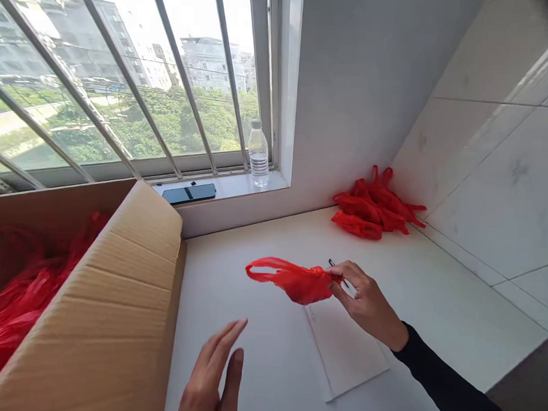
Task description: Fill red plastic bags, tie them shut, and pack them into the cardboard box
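Observation:
Pinched between the thumb and fingers of my right hand (358,295) is a red plastic bag (302,284), bunched up, with one handle loop stretching out to the left. It hangs above the white tabletop, over the upper end of a white notepad (350,352). Part of a dark pen (331,262) shows behind my right fingertips; whether the fingers touch it I cannot tell. My left hand (214,371) is low in the view, beside the cardboard box, with its fingers apart and nothing in it.
A cardboard box (113,296) with raised flaps stands at the left, holding many red plastic bags (28,299). More red bags (375,203) lie heaped in the far right corner by the walls. On the windowsill are a phone (189,193) and a water bottle (258,154).

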`<state>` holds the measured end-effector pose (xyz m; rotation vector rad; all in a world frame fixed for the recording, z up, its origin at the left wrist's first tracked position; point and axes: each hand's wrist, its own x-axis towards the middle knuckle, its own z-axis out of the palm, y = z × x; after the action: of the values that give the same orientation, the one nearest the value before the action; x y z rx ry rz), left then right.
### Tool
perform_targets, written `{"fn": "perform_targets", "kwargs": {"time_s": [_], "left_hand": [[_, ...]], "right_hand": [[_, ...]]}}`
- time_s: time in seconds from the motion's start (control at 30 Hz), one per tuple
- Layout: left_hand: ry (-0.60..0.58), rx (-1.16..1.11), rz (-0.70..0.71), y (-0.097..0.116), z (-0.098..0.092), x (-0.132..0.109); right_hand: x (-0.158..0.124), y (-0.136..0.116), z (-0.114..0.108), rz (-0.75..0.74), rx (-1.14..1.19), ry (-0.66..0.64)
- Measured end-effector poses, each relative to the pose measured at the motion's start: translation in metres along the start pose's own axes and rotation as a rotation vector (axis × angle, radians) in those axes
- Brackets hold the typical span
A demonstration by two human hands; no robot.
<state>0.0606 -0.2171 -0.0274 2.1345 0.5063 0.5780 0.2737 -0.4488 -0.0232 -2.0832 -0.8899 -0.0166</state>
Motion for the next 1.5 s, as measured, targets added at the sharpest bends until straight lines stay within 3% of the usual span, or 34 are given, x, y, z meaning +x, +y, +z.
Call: {"fn": "perform_targets", "kwargs": {"time_s": [0.13, 0.2, 0.27, 0.4, 0.57, 0.77, 0.87, 0.93, 1.03, 1.17, 1.37, 1.43, 1.5], "left_hand": [[-0.191, -0.002, -0.046, 0.008, 0.025, -0.005], [-0.299, -0.051, -0.109, 0.012, 0.035, -0.009], [-0.335, -0.065, -0.17, 0.012, 0.038, -0.015], [-0.275, -0.079, -0.239, -0.005, 0.029, -0.031], [-0.239, -0.115, -0.293, -0.023, 0.022, -0.043], [-0.263, -0.264, -0.212, -0.001, 0.029, -0.043], [-0.268, -0.26, -0.146, 0.003, 0.03, -0.045], [-0.212, -0.24, -0.127, -0.002, 0.029, -0.049], [-0.134, -0.201, -0.225, -0.012, 0.027, -0.055], [-0.167, -0.33, -0.341, -0.013, 0.02, -0.058], [-0.24, -0.706, -0.349, 0.006, 0.007, -0.049], [-0.271, -0.716, -0.408, 0.014, 0.006, -0.043], [-0.321, -0.587, -0.422, 0.024, 0.007, -0.04]], "right_hand": [[-0.04, -0.03, 0.027, -0.065, 0.184, -0.22], [-0.054, -0.035, 0.038, -0.06, 0.232, -0.264], [-0.063, -0.033, 0.046, -0.051, 0.245, -0.276], [-0.073, -0.02, 0.049, -0.031, 0.15, -0.233], [-0.08, -0.016, 0.045, 0.112, 0.146, -0.204], [-0.076, -0.041, 0.051, 0.143, 0.2, -0.364], [-0.078, -0.045, 0.053, 0.167, 0.271, -0.364], [-0.081, -0.044, 0.051, 0.185, 0.313, -0.331], [-0.088, -0.039, 0.047, 0.232, 0.349, -0.284], [-0.092, -0.042, 0.044, 0.265, 0.361, -0.306], [-0.087, -0.057, 0.045, 0.273, 0.383, -0.338], [-0.087, -0.06, 0.045, 0.268, 0.392, -0.325], [-0.086, -0.062, 0.046, 0.254, 0.394, -0.321]]}}
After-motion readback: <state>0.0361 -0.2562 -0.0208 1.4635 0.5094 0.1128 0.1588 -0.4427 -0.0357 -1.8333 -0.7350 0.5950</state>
